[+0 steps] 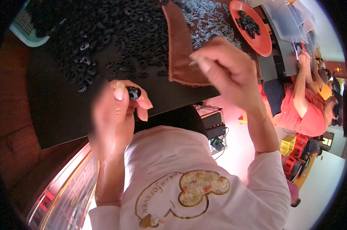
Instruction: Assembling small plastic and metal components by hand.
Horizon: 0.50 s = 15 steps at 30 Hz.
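My left hand is closed, pinching a small black claw clip between thumb and fingers just above the table's near edge. To its right, my right hand is raised over the edge of a brown cloth. Its thumb and forefinger are pressed together on a tiny metal spring, a little blurred. Many loose black clip pieces cover the far left and middle of the table. A heap of silvery springs lies beyond the cloth.
An orange-red plate holding several black clips stands at the far right. A pale green basket sits at the far left corner of the black tabletop. Clear plastic bins and co-workers, one in a red shirt, are at right.
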Tool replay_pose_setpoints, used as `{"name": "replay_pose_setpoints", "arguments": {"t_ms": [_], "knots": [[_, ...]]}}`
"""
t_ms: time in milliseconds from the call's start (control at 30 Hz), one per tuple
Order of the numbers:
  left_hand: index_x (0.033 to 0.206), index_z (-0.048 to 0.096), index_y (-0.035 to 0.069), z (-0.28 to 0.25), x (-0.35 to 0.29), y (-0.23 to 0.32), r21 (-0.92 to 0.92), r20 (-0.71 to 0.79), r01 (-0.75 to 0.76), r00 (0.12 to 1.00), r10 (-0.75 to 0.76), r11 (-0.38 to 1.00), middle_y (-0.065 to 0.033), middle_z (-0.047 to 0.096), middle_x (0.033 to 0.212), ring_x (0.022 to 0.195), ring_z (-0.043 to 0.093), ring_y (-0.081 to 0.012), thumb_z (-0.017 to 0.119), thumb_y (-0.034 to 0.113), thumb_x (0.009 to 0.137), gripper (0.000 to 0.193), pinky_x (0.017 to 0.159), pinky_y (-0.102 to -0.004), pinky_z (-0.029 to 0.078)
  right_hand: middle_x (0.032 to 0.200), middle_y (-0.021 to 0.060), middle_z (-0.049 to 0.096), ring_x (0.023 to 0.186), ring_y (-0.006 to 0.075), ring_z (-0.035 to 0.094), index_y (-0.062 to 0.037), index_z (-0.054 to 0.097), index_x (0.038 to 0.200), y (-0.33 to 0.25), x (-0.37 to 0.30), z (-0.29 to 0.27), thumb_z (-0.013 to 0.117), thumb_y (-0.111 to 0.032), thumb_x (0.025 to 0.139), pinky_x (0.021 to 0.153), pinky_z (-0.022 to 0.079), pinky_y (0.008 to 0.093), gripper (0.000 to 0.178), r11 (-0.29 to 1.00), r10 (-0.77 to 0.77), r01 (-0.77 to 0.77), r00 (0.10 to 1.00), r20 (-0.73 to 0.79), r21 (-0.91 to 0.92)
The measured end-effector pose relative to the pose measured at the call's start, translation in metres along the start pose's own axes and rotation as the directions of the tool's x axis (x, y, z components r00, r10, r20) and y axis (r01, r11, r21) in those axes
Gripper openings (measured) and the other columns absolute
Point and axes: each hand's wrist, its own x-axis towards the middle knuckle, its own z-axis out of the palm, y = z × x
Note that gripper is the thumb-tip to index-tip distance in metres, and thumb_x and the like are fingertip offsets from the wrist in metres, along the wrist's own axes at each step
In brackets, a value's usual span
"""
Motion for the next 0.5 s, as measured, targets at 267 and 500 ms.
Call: {"name": "replay_pose_setpoints", "arguments": {"t_ms": [267,500], "knots": [[0.093,0.057,-0.001,-0.001,0.000,0.006,-0.076,0.012,0.062,0.998,-0.061,0.995,-0.0100,0.061,0.075,0.056,0.052,-0.0123,0.042,0.032,0.100,0.037,0.054,-0.0231,0.044,0.080,0.0085,0.058,0.064,0.0135,0.052,0.0035,0.064,0.098,-0.027,0.023,0.057,0.059,0.004,0.086,0.056,0.040,0.0240,0.013,0.915,-0.173,0.160,0.985,0.002,0.371],[0.095,0.057,-0.001,-0.004,0.000,0.005,-0.138,0.014,0.051,0.999,-0.050,0.989,-0.0101,0.061,0.075,0.056,0.052,-0.0124,0.041,0.030,0.101,0.036,0.053,-0.0228,0.044,0.077,0.0091,0.057,0.064,0.0133,0.052,0.0059,0.063,0.096,-0.031,0.024,0.061,0.057,0.001,0.088,0.057,0.042,0.0252,0.011,0.889,-0.154,0.147,0.988,-0.019,0.435]]}}
